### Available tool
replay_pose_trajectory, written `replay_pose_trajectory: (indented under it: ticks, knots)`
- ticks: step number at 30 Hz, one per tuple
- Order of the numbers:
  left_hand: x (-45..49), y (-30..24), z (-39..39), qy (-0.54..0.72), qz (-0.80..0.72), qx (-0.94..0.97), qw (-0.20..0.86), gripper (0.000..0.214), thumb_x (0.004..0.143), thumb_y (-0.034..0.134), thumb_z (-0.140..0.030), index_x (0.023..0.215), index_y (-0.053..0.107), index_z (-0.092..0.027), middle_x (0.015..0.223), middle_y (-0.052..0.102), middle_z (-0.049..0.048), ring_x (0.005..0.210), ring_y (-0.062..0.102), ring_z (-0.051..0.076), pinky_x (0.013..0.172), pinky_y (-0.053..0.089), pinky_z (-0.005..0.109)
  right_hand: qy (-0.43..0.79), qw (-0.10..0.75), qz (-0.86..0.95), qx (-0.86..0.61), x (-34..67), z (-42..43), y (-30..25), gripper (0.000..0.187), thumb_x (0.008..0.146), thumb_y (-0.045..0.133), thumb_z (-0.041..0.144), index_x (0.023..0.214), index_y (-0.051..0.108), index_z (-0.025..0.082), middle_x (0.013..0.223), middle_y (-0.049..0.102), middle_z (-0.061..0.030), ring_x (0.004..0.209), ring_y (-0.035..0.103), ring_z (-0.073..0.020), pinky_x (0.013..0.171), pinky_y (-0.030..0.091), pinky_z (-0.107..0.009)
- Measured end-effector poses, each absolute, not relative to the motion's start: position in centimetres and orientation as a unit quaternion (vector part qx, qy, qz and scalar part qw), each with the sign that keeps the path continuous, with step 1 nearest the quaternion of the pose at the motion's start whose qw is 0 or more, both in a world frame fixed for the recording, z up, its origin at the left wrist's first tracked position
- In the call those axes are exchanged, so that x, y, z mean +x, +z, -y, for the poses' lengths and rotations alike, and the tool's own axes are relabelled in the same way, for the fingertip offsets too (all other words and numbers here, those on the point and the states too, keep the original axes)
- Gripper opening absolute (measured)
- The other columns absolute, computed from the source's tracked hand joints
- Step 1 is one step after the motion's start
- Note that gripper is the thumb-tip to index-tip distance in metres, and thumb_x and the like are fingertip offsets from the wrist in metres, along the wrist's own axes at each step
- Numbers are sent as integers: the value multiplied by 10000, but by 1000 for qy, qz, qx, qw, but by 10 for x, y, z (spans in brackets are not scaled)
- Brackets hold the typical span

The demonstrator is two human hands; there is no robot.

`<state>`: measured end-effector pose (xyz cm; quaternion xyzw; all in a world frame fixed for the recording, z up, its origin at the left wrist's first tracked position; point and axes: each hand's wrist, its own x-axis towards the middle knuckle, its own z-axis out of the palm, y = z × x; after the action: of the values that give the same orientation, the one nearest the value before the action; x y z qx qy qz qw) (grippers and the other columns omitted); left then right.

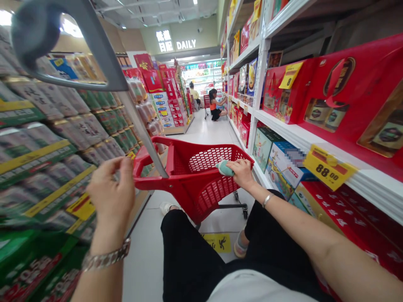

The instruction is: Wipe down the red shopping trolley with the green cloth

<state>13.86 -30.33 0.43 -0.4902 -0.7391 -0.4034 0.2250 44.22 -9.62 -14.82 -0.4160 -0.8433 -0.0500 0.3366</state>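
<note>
My right hand (pixel 242 173) is closed on a pale green cloth (pixel 226 168), bunched at the side rim of a red plastic shopping cart (pixel 185 184). My left hand (pixel 111 188) is raised left of the cart, fingers curled together. Its palm is hidden, so I cannot tell whether anything is inside. A grey pole (pixel 146 134) rises from the cart's near left side and ends in a large grey loop (pixel 115 69) at the upper left. Between pole and left hand there is a visible gap.
Stacked canned drinks (pixel 59 167) line the left. On the right, a white shelf (pixel 283 130) holds red gift boxes (pixel 355 96) and a yellow price tag (pixel 330 167). Farther up the aisle, a person (pixel 215 107) crouches by the shelves. A yellow floor sticker (pixel 218 242) lies between my legs.
</note>
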Motion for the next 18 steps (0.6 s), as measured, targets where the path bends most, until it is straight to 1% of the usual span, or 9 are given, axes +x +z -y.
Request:
replay_pose_trajectory:
  ticks: [1, 3, 5, 6, 9, 12, 15, 18]
  knots:
    - [142, -2, 290, -390, 745, -499, 212, 566, 970, 302, -548, 1062, 668, -126, 1077, 703, 124, 1004, 632, 249, 910, 491, 397, -46, 338, 847, -407, 434, 101, -146, 500, 792, 518, -4, 1152, 742, 260, 1241, 736, -50, 1024, 540, -257, 894, 282, -442]
    - [149, -17, 265, -324, 763, -527, 187, 584, 943, 285, -555, 902, 696, -143, 966, 725, 152, 958, 645, 279, 877, 459, 396, -34, 345, 859, -378, 415, 113, -140, 510, 791, 528, 0, 1179, 730, 261, 1255, 729, -45, 1047, 538, -252, 912, 283, -437]
    - [154, -34, 249, -240, 785, -530, 212, 607, 918, 301, -591, 780, 682, -138, 822, 711, 185, 861, 650, 304, 872, 422, 432, -15, 358, 867, -346, 392, 127, -133, 505, 803, 534, 10, 1204, 716, 256, 1274, 719, -40, 1073, 532, -246, 928, 285, -427]
    - [156, -42, 245, -217, 790, -525, 231, 615, 912, 305, -605, 753, 673, -138, 787, 704, 193, 841, 648, 312, 882, 404, 447, -5, 366, 869, -333, 380, 134, -128, 502, 813, 533, 16, 1219, 709, 253, 1284, 714, -39, 1085, 528, -244, 935, 287, -423]
    - [157, -55, 244, -195, 789, -513, 275, 627, 922, 282, -622, 735, 649, -150, 754, 697, 196, 823, 640, 322, 891, 364, 459, 20, 385, 874, -296, 347, 154, -115, 492, 855, 528, 45, 1276, 676, 251, 1330, 689, -33, 1119, 513, -239, 960, 287, -416]
    - [153, -58, 247, -192, 781, -518, 290, 614, 939, 255, -623, 731, 616, -172, 743, 694, 190, 792, 624, 312, 870, 346, 449, 13, 394, 879, -269, 326, 165, -108, 462, 908, 513, 78, 1310, 652, 260, 1386, 654, -18, 1140, 491, -234, 988, 272, -420]
    - [151, -59, 247, -200, 770, -527, 299, 573, 947, 256, -596, 716, 585, -188, 745, 692, 188, 763, 606, 298, 853, 333, 435, -14, 398, 879, -262, 325, 165, -115, 427, 949, 495, 99, 1311, 648, 266, 1399, 645, -1, 1133, 485, -222, 1008, 260, -423]
    - [150, -61, 246, -217, 767, -524, 301, 538, 947, 261, -579, 697, 555, -205, 747, 693, 183, 759, 599, 294, 856, 334, 432, -42, 395, 874, -280, 344, 151, -132, 406, 940, 525, 95, 1283, 664, 263, 1365, 670, -3, 1115, 497, -216, 1002, 264, -416]
